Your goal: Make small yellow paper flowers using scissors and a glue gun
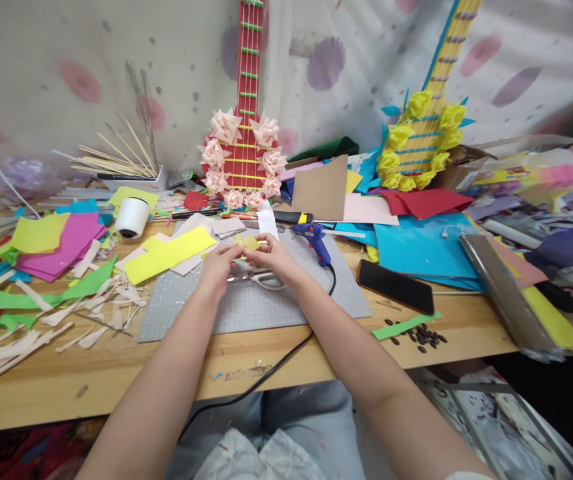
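My left hand (222, 261) and my right hand (272, 257) meet over the grey cutting mat (246, 303). Together their fingers pinch a small yellow paper piece (250, 243). Scissors with white handles (265, 279) lie on the mat just under my hands. A blue glue gun (316, 241) stands on the mat to the right of my right hand, and its black cord (286, 360) runs toward me. A long yellow paper strip (169, 255) lies to the left of my left hand.
Two paper guitars with paper flowers, a red one (244, 157) and a yellow one (419, 143), lean against the back wall. A black phone (395, 286), a white tape roll (132, 217), coloured sheets and paper scraps (41, 320) crowd the wooden table (116, 373).
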Available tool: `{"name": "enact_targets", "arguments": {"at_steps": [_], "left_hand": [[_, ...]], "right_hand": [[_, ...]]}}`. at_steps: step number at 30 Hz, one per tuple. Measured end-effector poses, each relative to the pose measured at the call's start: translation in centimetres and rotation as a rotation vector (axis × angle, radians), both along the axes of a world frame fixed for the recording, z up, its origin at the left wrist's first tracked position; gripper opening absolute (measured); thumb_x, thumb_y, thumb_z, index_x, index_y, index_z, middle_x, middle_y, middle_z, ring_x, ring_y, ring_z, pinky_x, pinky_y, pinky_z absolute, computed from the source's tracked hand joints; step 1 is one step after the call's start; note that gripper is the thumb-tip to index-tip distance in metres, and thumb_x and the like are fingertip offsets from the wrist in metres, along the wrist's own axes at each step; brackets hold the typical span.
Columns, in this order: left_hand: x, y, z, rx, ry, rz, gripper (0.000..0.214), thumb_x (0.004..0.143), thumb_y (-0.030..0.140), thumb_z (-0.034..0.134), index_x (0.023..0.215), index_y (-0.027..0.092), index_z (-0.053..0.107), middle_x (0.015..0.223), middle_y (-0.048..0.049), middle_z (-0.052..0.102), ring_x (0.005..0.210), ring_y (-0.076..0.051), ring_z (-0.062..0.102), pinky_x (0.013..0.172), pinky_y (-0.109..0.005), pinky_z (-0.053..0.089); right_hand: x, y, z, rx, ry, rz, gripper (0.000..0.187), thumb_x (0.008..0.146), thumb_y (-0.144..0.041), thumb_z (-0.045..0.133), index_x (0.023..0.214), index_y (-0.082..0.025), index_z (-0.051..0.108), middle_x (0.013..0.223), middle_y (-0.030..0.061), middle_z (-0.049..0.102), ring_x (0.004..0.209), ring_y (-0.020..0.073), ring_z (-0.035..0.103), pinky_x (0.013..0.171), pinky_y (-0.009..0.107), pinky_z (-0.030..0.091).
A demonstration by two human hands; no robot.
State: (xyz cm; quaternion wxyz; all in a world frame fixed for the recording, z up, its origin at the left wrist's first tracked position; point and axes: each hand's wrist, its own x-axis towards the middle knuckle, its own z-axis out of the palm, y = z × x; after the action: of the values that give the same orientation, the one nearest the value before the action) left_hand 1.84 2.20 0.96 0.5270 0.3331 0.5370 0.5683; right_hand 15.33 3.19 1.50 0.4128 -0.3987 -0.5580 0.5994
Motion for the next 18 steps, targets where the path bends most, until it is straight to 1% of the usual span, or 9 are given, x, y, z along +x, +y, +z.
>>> {"name": "enact_targets", "arguments": {"at_steps": [3, 7, 9, 10, 11, 13, 15, 16, 18], "left_hand": [[0.1, 0.1, -0.4, -0.001, -0.006, -0.037, 0.028, 0.048, 0.033, 0.074, 0.068, 0.014, 0.068, 0.072, -0.0052, 0.066, 0.063, -0.012, 0.054, 0.054, -0.022, 0.033], [0.3, 0.1, -0.5, 0.012, 0.038, -0.031, 0.029, 0.046, 0.031, 0.076, 0.068, 0.014, 0.069, 0.07, -0.0043, 0.066, 0.06, -0.01, 0.052, 0.057, -0.023, 0.034], [0.4, 0.1, -0.4, 0.013, 0.028, -0.026, 0.029, 0.046, 0.031, 0.076, 0.068, 0.014, 0.069, 0.069, -0.0039, 0.065, 0.061, -0.01, 0.051, 0.057, -0.023, 0.035], [0.4, 0.1, -0.3, 0.004, 0.007, -0.016, 0.029, 0.045, 0.031, 0.076, 0.066, 0.013, 0.068, 0.068, -0.0035, 0.064, 0.061, -0.01, 0.052, 0.057, -0.022, 0.035], [0.4, 0.1, -0.2, -0.009, -0.026, -0.001, 0.029, 0.045, 0.031, 0.076, 0.065, 0.013, 0.067, 0.066, -0.003, 0.063, 0.061, -0.01, 0.052, 0.057, -0.022, 0.035], [0.3, 0.1, 0.1, -0.037, -0.115, 0.031, 0.029, 0.043, 0.031, 0.077, 0.063, 0.013, 0.065, 0.062, -0.0015, 0.061, 0.06, -0.009, 0.051, 0.055, -0.021, 0.034], [0.2, 0.2, 0.3, -0.061, -0.208, 0.051, 0.03, 0.041, 0.03, 0.077, 0.062, 0.013, 0.063, 0.058, 0.0003, 0.058, 0.057, -0.008, 0.05, 0.052, -0.02, 0.033], [0.2, 0.2, 0.3, -0.069, -0.246, 0.053, 0.031, 0.04, 0.029, 0.078, 0.062, 0.013, 0.062, 0.057, 0.0008, 0.057, 0.056, -0.007, 0.049, 0.051, -0.02, 0.032], [0.2, 0.2, 0.4, -0.089, -0.296, 0.049, 0.03, 0.04, 0.027, 0.077, 0.061, 0.014, 0.06, 0.057, 0.0014, 0.056, 0.054, -0.007, 0.048, 0.049, -0.019, 0.031]], "right_hand": [[-0.5, 0.3, -0.8, -0.067, 0.114, -0.019, 0.047, 0.055, -0.031, 0.073, 0.086, -0.021, 0.04, 0.063, -0.0064, 0.059, 0.057, 0.0087, 0.058, 0.058, 0.023, 0.047], [-0.1, 0.5, -1.3, -0.127, 0.14, -0.022, 0.048, 0.053, -0.03, 0.074, 0.085, -0.021, 0.039, 0.064, -0.0056, 0.059, 0.056, 0.0088, 0.057, 0.058, 0.025, 0.048], [0.1, 0.3, -1.3, -0.07, 0.072, -0.044, 0.047, 0.056, -0.031, 0.071, 0.087, -0.021, 0.038, 0.066, -0.005, 0.058, 0.058, 0.0098, 0.057, 0.059, 0.026, 0.049], [0.2, 0.1, -1.3, 0.018, 0.007, -0.087, 0.046, 0.058, -0.031, 0.07, 0.09, -0.021, 0.038, 0.069, -0.0042, 0.057, 0.062, 0.0107, 0.057, 0.06, 0.027, 0.049], [0.3, -0.1, -1.3, 0.148, -0.075, -0.148, 0.045, 0.06, -0.031, 0.069, 0.092, -0.022, 0.039, 0.074, -0.0027, 0.056, 0.067, 0.0117, 0.057, 0.063, 0.028, 0.049], [0.3, -0.6, -1.2, 0.462, -0.263, -0.276, 0.041, 0.064, -0.03, 0.066, 0.096, -0.022, 0.043, 0.088, 0.0018, 0.054, 0.08, 0.014, 0.056, 0.07, 0.03, 0.049], [0.1, -1.1, -1.2, 0.723, -0.438, -0.338, 0.031, 0.07, -0.03, 0.062, 0.096, -0.022, 0.049, 0.101, 0.0058, 0.05, 0.092, 0.0164, 0.052, 0.077, 0.031, 0.048], [0.0, -1.2, -1.2, 0.804, -0.508, -0.341, 0.026, 0.072, -0.03, 0.06, 0.096, -0.022, 0.051, 0.103, 0.0069, 0.048, 0.095, 0.0173, 0.05, 0.079, 0.032, 0.047], [-0.4, -1.2, -1.2, 0.881, -0.606, -0.345, 0.021, 0.076, -0.032, 0.056, 0.094, -0.021, 0.055, 0.103, 0.008, 0.046, 0.097, 0.0183, 0.048, 0.081, 0.031, 0.045]]}}
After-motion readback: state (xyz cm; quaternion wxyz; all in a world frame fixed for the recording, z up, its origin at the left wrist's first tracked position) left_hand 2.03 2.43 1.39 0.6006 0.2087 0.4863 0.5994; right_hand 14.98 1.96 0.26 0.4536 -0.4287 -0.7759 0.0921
